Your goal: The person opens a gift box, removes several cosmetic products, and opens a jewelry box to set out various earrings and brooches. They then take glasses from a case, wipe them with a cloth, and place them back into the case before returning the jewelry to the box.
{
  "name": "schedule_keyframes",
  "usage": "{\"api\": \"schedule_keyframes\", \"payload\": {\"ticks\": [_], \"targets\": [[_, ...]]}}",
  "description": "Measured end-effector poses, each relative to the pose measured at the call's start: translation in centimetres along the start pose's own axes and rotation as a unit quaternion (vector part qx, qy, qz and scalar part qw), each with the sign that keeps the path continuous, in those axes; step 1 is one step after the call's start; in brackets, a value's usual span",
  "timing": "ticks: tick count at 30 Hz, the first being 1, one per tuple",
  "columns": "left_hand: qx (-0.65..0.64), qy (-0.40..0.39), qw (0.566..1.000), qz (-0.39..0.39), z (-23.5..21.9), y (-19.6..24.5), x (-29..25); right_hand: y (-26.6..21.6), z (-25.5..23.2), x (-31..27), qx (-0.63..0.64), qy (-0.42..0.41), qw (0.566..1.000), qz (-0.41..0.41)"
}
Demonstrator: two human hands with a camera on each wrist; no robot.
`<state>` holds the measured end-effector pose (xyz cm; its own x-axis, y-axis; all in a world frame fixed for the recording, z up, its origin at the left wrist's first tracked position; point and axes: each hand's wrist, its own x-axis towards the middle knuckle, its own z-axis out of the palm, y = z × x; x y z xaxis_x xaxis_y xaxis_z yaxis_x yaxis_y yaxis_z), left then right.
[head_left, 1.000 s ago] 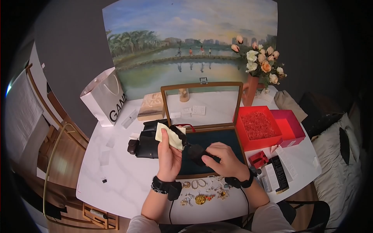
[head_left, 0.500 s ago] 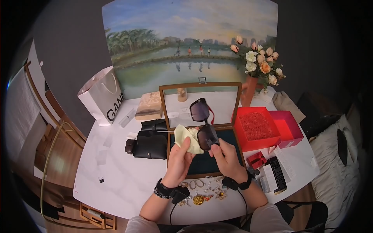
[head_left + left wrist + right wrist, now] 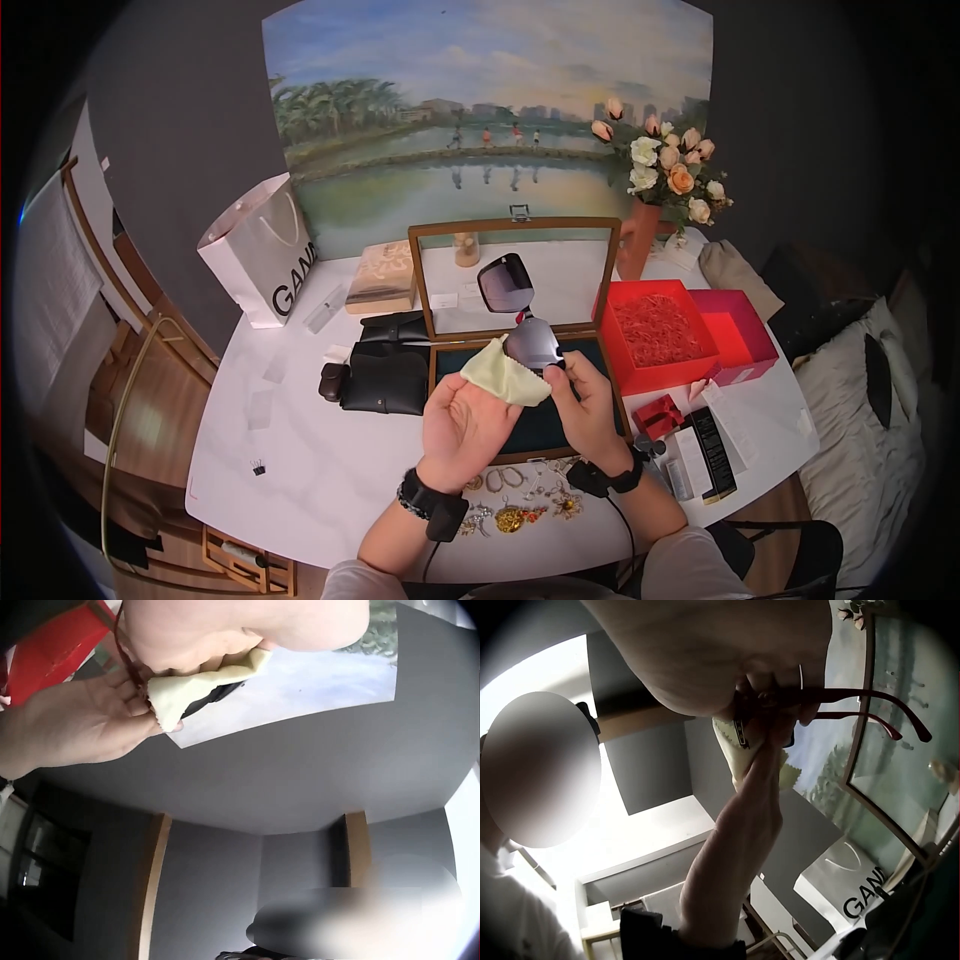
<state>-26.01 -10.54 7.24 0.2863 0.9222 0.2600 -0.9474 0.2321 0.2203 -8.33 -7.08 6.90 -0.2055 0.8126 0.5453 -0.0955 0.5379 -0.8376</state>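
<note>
My right hand [image 3: 585, 415] pinches the dark sunglasses [image 3: 533, 342] at the outer edge of the nearer lens. The other lens points up and away, over the glass lid. Two dark red temples [image 3: 885, 699] stick out beyond the right hand in the right wrist view. My left hand [image 3: 462, 430], palm turned up, holds a pale yellow cloth [image 3: 495, 372] against the nearer lens. Its fingertips are hidden behind the cloth in the head view. In the left wrist view, the fingers curl over the cloth [image 3: 176, 697] with a dark edge of the sunglasses beneath.
Beneath the hands lies a wooden display case [image 3: 440, 362] with its glass lid raised. Jewellery [image 3: 510, 519] lies in front. Black leather pouches [image 3: 385, 380] are left, and a red box [image 3: 660, 340] with shredded filling is right. A paper bag [image 3: 255, 250] and flower vase [image 3: 638, 240] stand behind.
The sunglasses have risen and turned, bringing their lenses into view. My left hand has moved right and rolled palm up, bringing the cloth onto the nearer lens.
</note>
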Motion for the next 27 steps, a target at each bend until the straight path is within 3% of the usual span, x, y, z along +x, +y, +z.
{"api": "schedule_keyframes", "payload": {"ticks": [3,5,9,12,13,15,17,19,22,23,25,27], "targets": [[0.021,0.032,0.999,-0.003,-0.9,-0.2,0.2,-0.1,-0.1,0.1,0.014,-0.011,1.000,0.016],[0.199,0.019,0.980,0.013,-1.3,-0.3,0.2,0.0,-0.1,0.0,-0.014,-0.030,0.999,-0.019],[0.249,0.086,0.964,0.049,-0.3,-0.5,0.1,-0.5,-0.6,0.0,-0.072,-0.079,0.994,-0.036],[0.301,0.110,0.944,0.076,-0.9,-0.3,-0.1,-1.0,-0.5,0.1,-0.162,-0.112,0.971,-0.138],[0.301,0.109,0.944,0.076,-1.2,-0.1,-0.1,-1.2,-0.3,0.2,-0.163,-0.112,0.970,-0.138],[0.353,0.106,0.923,0.113,-1.6,0.5,0.0,-1.5,0.5,0.2,-0.189,-0.079,0.952,-0.226],[0.355,0.112,0.922,0.112,-1.4,0.7,0.1,-1.2,0.5,0.0,-0.180,-0.079,0.955,-0.220],[0.310,0.086,0.944,0.069,-1.3,0.9,0.1,-1.1,-0.1,-0.2,-0.136,-0.115,0.979,-0.096],[0.303,0.082,0.948,0.062,-0.7,0.1,0.2,-0.8,-0.6,0.1,-0.087,-0.106,0.990,-0.037],[0.303,0.081,0.948,0.061,-0.7,-0.1,0.3,-0.9,-0.6,0.1,-0.087,-0.105,0.990,-0.038],[0.321,0.105,0.934,0.115,-0.6,-0.6,0.5,-1.1,-0.3,0.1,-0.140,-0.082,0.978,-0.131],[0.318,0.114,0.932,0.133,-0.9,-0.6,0.6,-1.0,0.0,0.2,-0.162,-0.079,0.969,-0.167]]}}
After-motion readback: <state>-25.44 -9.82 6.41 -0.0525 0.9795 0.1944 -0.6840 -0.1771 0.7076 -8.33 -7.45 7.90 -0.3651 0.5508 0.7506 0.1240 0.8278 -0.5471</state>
